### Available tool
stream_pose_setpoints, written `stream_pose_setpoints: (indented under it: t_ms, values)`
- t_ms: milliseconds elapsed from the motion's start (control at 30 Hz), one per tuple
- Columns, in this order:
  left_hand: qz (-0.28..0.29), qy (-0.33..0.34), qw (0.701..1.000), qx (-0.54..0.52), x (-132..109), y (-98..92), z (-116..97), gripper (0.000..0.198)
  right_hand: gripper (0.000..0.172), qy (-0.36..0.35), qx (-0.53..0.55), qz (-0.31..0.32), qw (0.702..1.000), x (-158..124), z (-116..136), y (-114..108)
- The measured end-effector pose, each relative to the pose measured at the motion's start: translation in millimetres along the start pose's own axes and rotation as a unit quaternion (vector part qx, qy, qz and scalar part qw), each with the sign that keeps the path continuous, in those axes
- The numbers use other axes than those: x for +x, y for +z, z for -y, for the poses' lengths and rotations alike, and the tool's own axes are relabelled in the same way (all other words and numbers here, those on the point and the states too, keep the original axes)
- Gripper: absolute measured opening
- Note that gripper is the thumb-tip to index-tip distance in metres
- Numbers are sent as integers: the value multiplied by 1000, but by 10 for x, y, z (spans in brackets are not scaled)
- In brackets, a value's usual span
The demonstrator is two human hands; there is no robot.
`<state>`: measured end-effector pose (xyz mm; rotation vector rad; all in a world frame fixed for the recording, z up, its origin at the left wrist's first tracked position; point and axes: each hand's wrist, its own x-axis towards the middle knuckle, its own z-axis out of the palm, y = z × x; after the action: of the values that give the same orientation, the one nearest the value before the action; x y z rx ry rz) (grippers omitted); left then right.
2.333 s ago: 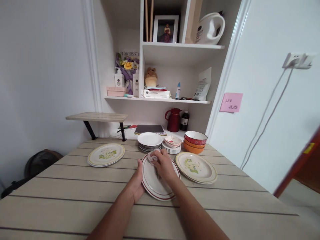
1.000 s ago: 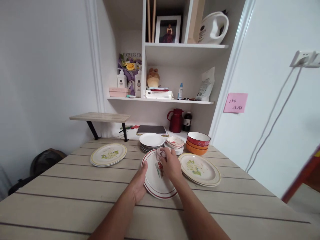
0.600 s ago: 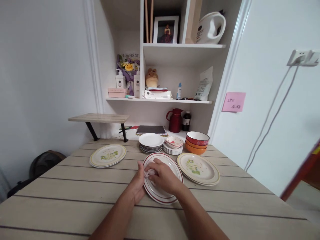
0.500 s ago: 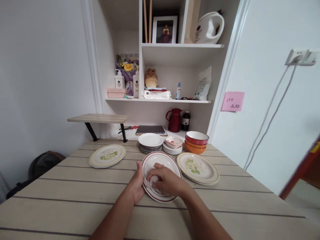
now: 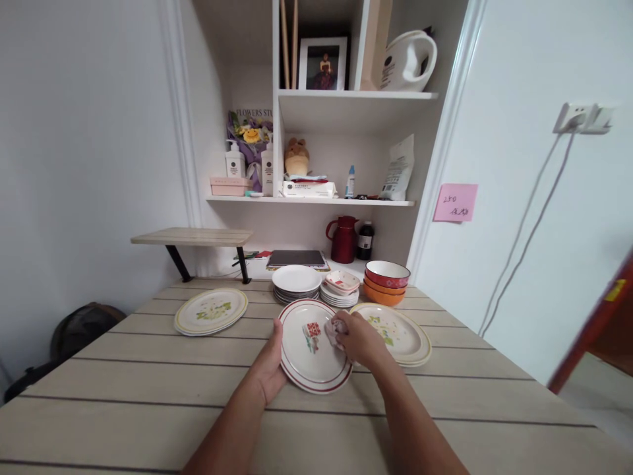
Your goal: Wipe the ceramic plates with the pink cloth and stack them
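Observation:
A white plate with a red rim (image 5: 309,359) and a red print in its middle lies on the wooden table (image 5: 148,389) in front of me. My left hand (image 5: 270,366) rests against the plate's left edge, thumb on the rim, steadying it. My right hand (image 5: 361,340) is closed on a small crumpled cloth (image 5: 337,330) and presses it on the plate's right side.
Floral plates lie to the right (image 5: 403,336) and to the left (image 5: 210,310). Behind stand a stack of white plates (image 5: 297,280), small dishes (image 5: 341,287) and stacked red and orange bowls (image 5: 386,280). A red jug (image 5: 343,239) and shelves stand at the wall.
My right hand has swept the cloth around the plate, from its far edge to the left and now to the right side, uncovering the red print. My left hand stayed at the rim.

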<state>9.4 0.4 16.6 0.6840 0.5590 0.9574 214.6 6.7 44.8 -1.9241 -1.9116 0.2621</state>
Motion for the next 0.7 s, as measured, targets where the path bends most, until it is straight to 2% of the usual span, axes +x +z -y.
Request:
stream_pose_setpoints:
  t_ms: [133, 233, 333, 533, 700]
  values:
    - [-5, 0, 1000, -7, -32, 67, -10, 70, 33, 14, 17, -90, 996, 110, 93, 110]
    - [1, 0, 1000, -5, -45, 93, -1, 69, 32, -22, 69, -141, 987, 187, 190, 180]
    - [12, 2, 1000, 2, -50, 108, 7, 68, 33, -86, 128, -157, 976, 204, 317, 227]
    - [2, 19, 1000, -14, -63, 127, 32, 69, 35, -258, 205, -67, 942, 14, 599, 258]
    - [-9, 19, 1000, -23, -71, 92, 30, 77, 34, -311, 199, 27, 929, -162, 620, 211]
